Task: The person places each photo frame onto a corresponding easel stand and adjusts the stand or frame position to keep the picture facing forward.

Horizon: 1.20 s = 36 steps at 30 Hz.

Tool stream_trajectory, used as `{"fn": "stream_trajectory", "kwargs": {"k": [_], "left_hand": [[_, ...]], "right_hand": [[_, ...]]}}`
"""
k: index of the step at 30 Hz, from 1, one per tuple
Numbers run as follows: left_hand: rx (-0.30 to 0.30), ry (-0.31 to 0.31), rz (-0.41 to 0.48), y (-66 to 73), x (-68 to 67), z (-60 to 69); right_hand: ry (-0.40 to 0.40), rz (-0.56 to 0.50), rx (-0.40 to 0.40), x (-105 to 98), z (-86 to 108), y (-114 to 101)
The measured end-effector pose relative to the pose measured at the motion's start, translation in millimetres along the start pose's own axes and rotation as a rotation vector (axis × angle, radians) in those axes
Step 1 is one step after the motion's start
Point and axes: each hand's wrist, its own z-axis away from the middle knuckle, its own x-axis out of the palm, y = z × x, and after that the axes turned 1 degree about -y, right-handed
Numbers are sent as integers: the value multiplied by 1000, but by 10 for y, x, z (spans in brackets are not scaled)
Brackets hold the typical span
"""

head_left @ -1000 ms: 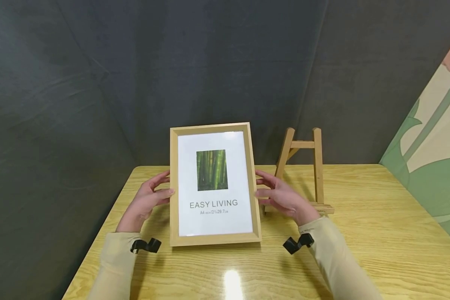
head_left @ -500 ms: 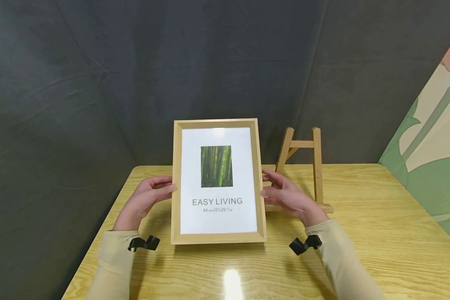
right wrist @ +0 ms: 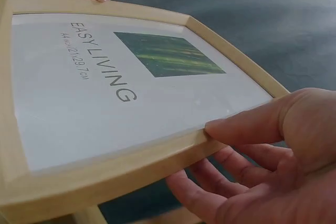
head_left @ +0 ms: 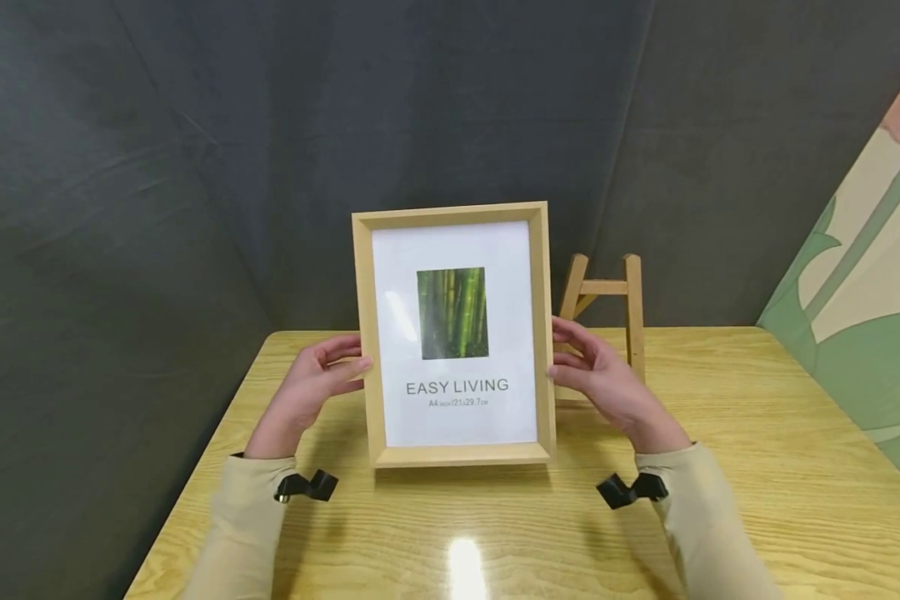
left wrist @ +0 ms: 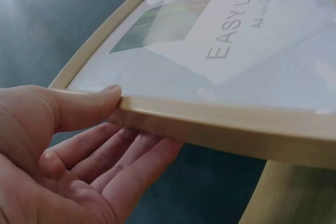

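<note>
Rectangular picture frame point(head_left: 455, 335), smooth pale wood with glossy front: centre of the head view. Left hand point(head_left: 311, 385) and right hand point(head_left: 603, 379) grip its opposite sides. Straight-legged wooden easel point(head_left: 634, 312): right of centre.

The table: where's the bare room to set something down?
The widest bare patch of table lies between the right sleeve and painted wall. Another lies between the left sleeve and the right, in front of the picture frame. It's crowded by the easel, where the right hand grips the frame.

Pale wooden picture frame point(head_left: 461, 455), white insert point(head_left: 454, 371) with bamboo photo, held aloft by both sides
</note>
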Motion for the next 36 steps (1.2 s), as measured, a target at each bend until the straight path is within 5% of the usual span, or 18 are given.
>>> {"fn": "stream_trajectory", "kwargs": {"k": [5,15,31,36], "left_hand": [[24,4,27,39,168,-58],[148,-9,60,56,514,-228],[328,-4,70,41,1027,-539],[342,4,88,86,1159,-612]], "right_hand": [[29,19,-50,-141,75,-29],[22,-109,-195,-424,239,-61],[163,-147,-337,-762,345,37],[187,-186,-376,-846,370,29]]}}
